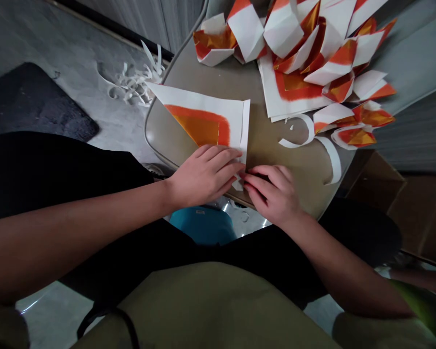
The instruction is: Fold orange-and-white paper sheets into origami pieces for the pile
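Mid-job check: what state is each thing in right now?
Sheet: folded, slanting edge at left.
Left hand: palm down, fingers over the sheet.
Right hand: fingers bent, tips at the sheet's near right corner.
Folded shapes: creased, clustered together.
Paper stack: flat, partly covered by shapes.
Seat strips: loose, curved.
Floor strips: curled, heaped.

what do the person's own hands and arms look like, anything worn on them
Both the left hand and the right hand are ungloved, with slim fingers. The forearms are bare. What look like olive sleeves show dimly near the bottom corners, close in colour to the olive top. No printed markings can be made out on them.
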`<state>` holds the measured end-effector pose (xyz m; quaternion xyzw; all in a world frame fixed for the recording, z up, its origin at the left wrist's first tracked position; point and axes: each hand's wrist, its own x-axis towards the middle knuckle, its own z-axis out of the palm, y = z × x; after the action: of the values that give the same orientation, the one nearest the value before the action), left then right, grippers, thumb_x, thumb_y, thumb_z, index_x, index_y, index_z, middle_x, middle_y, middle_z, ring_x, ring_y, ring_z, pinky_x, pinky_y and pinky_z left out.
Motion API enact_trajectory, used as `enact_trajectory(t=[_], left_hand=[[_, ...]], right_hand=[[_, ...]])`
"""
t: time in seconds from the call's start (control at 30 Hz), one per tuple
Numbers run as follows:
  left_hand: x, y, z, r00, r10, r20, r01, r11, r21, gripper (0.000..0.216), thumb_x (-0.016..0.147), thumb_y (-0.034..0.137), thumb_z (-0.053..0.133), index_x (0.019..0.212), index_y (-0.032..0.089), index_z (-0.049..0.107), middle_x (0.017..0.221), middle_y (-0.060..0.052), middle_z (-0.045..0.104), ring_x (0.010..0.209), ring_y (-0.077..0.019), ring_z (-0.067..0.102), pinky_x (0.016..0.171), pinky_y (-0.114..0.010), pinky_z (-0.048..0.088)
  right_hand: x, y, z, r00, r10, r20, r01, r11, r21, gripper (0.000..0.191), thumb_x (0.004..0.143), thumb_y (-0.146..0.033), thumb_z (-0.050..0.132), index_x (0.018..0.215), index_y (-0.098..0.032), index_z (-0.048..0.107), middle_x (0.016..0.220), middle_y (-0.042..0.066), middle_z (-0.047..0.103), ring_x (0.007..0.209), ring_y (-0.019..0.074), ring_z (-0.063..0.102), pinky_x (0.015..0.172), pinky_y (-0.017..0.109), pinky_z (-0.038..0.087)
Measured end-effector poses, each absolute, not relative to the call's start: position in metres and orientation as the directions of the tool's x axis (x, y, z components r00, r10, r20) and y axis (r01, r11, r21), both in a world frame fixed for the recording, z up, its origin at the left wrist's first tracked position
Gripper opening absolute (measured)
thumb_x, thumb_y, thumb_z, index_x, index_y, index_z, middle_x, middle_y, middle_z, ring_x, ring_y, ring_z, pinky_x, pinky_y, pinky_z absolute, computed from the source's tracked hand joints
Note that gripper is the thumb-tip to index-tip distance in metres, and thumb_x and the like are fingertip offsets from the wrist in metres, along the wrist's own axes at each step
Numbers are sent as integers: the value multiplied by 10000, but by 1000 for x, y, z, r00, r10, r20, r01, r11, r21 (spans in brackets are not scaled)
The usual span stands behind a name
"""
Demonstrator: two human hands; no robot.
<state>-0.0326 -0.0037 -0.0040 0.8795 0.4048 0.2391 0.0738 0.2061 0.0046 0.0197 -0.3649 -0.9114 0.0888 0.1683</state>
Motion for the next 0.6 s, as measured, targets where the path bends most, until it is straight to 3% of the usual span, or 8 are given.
enact_trajectory(t=[0.27,0.47,0.6], left_hand=[[-32,-6,-4,544,778,314,701,-627,340,438,1025,282,497,1448,185,554,1498,-141,582,1278,-297,609,1037,-450,514],[-32,-6,-5,509,783,357,680,-620,391,427,1027,221,466,1437,130,540,1474,-169,584,1269,-287,611,1064,-438,518],[-32,-6,-6,507,790,344,678,-613,406,427,1027,217,466,1444,148,526,1470,-165,584,1281,-286,604,1069,-440,517]], right_hand=[[201,5,21,-567,782,259,730,623,-281,286,951,-225,606,1190,-203,763,1299,126,710,1274,334,602,1096,512,505],[198,4,18,-624,740,251,667,672,-322,323,952,-197,594,1231,-231,752,1324,103,709,1295,316,601,1115,507,505],[199,6,15,-663,710,235,661,703,-262,358,951,-172,591,1239,-314,751,1291,55,723,1270,295,605,1079,487,506]])
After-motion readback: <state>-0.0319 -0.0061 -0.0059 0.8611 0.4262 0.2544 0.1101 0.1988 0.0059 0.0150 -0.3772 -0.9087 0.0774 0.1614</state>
